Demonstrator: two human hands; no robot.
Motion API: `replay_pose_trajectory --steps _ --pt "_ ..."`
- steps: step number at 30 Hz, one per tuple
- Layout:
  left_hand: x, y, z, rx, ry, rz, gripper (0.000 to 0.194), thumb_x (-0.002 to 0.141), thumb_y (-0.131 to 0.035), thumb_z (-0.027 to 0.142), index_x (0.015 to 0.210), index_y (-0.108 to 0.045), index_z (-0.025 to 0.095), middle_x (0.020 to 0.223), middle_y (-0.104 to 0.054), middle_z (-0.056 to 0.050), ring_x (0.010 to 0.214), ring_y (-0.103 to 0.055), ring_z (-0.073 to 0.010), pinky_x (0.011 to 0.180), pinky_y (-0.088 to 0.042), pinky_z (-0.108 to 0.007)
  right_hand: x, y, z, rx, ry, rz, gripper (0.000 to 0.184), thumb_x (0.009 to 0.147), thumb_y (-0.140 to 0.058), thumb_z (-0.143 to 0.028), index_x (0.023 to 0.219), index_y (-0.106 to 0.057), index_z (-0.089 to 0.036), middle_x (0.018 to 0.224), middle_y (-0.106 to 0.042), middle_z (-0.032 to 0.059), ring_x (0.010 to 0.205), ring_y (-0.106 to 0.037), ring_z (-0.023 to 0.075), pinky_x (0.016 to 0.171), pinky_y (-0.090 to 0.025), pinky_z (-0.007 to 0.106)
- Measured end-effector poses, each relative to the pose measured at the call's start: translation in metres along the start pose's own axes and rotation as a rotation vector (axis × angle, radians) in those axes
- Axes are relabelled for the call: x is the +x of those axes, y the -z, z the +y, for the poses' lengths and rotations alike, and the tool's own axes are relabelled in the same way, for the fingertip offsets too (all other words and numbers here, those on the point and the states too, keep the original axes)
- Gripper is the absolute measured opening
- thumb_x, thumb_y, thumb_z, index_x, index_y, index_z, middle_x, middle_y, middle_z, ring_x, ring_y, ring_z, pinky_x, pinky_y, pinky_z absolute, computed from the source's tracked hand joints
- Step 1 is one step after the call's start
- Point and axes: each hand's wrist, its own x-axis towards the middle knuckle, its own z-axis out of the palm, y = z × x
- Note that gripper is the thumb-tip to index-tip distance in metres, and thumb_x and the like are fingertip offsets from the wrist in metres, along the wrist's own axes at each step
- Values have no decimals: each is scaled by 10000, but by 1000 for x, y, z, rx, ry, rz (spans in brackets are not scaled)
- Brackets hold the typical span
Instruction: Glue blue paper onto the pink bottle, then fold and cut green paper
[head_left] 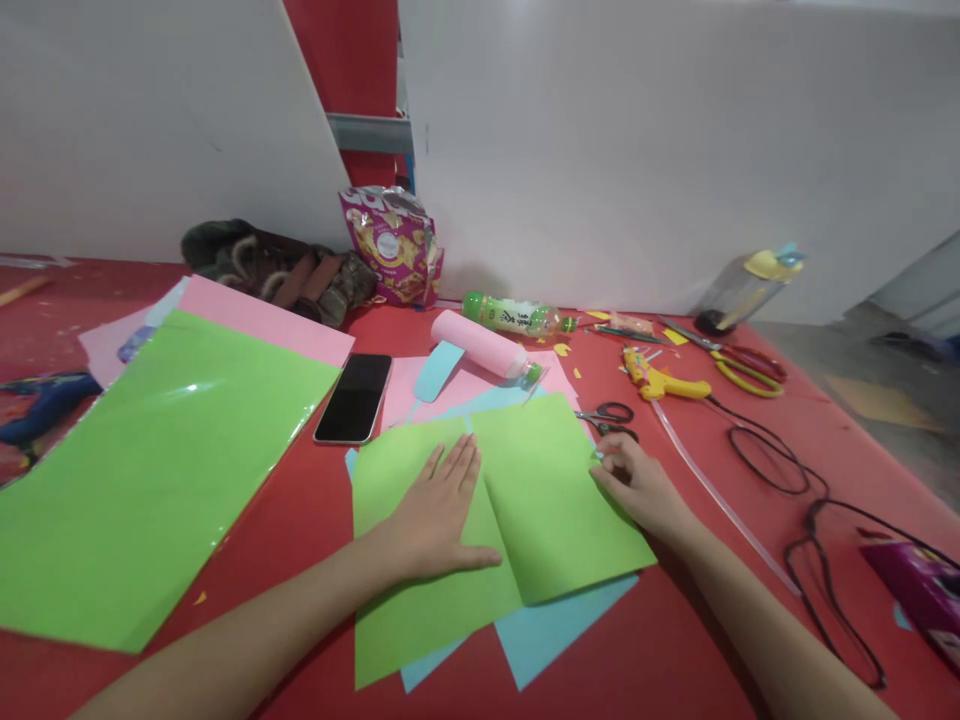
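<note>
So, the creased green paper [551,490] is mid-bench [292,510], partly over blue paper [559,625]. L hand [439,515]: grip flat, fingers straight, clamping nothing, palm down on L half. R hand [634,485]: grip looks pinched on R edge. Prob. v. light, bendy, easily dented, may slide; best held lightly by outer edges, approx. midway, off the crease.

Left hand [442,510] on green paper [559,500]

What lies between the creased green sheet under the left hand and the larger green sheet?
The head view shows a phone and a sliver of blue paper on the red table; nearer the wearer, the left forearm crosses.
</note>
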Motion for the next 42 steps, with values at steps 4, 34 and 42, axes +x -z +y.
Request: replay_pose_trajectory --steps 4,34,42 --pt "1 -5 -1 -18 -11 25 1074 596 -362 719 1314 -51 -16 1374 71 -196 1262 98 -284 1030 2 -440 -5 -1 -1 -114 55 6 84 768 -390 -256 806 -328 -214 500 -357 -76 456 -380 113 492 -312 232" --pt "1 -9 0 29 -7 73 1113 570 -310 762 1308 -73 -36 1368 59 -222 1255 105 -311 1020 -2 -464 -10 28 -21 -71 -70 -320 54 740 -411 -242 750 -372 -205 552 -430 -48 502 -409 108 489 -318 221" --pt "2 -6 2 20 4 60 1072 595 -337 735 1308 -91 -27 1375 25 -220 1254 101 -310 1022 -7 -469 -10 30 -7 35 -79 -303 129 739 -456 -257 791 -347 -211 510 -368 -82 459 -351 86 455 -289 204"
